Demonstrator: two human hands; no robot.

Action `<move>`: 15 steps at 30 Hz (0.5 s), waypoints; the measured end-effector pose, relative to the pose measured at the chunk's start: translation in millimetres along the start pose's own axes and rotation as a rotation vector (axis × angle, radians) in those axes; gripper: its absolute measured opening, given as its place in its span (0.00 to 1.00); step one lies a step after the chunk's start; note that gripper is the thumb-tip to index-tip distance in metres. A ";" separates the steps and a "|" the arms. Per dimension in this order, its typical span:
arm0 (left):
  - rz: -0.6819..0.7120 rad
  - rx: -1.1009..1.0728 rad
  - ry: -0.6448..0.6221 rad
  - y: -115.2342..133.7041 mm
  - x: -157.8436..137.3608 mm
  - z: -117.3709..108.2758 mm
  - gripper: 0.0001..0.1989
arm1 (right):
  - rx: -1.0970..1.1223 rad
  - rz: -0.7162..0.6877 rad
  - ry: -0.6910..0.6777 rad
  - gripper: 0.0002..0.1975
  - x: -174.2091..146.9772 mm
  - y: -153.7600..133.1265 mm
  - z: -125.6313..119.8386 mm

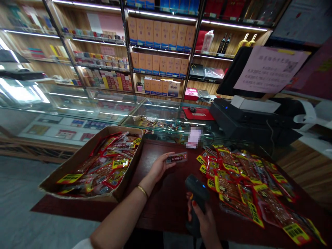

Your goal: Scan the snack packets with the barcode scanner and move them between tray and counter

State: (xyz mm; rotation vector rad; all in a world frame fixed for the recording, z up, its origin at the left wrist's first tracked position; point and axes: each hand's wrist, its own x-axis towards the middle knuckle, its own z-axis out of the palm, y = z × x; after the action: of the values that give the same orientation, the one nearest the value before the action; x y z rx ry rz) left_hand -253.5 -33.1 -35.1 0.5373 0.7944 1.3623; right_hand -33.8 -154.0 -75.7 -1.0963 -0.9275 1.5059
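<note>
Here's the dark red tabletop (162, 204), widest thing before us, with an open cardboard box (126, 182) at the left, loaded with jumbled packets (101, 169), and a loose heap (233, 173) of red-and-yellow ones across the right. Between them, two hands in play! The left hand (157, 169) stretches forward, fingers pinching one end of a slim packet (177, 157); the right hand (206, 219) has its fingers wrapped round the grip of a black scanner (197, 189), blue light glowing. That packet sits out over the tabletop, between box and heap, ahead of the scanner and apart from it. To do this well, I'd say, pinch only the edge, keep the film flat, tilt off the glare and square the scanner's nose to any printed code; I can't spot one from here. And the packet's looks: narrow, shiny, clear-edged, dark along the middle, pale lettering too small to read, a little red patch at the right end
</note>
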 end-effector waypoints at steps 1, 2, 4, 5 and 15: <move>0.009 0.010 -0.006 0.1 0.1 -0.2 0.15 | 0.004 0.001 0.010 0.29 0.2 0.5 0.5; 0.016 0.018 -0.010 0.3 0.0 -0.5 0.15 | 0.005 0.003 0.019 0.29 0.4 1.0 1.3; 0.012 0.027 -0.012 0.8 -1.0 -1.9 0.15 | -0.006 0.002 0.036 0.28 0.8 1.5 4.4; 0.007 0.026 -0.010 1.2 -1.8 -2.7 0.15 | -0.018 -0.003 0.044 0.29 0.7 1.5 6.4; 0.029 -0.007 0.036 5.1 -2.4 -9.0 0.14 | -0.189 -0.043 0.077 0.30 -18.9 -4.6 17.8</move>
State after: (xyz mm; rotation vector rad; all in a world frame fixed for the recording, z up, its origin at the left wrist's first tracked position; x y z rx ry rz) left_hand -263.7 -35.6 -36.6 0.5212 0.8138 1.4042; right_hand -48.0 -172.1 -62.8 -1.2526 -1.0490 1.3520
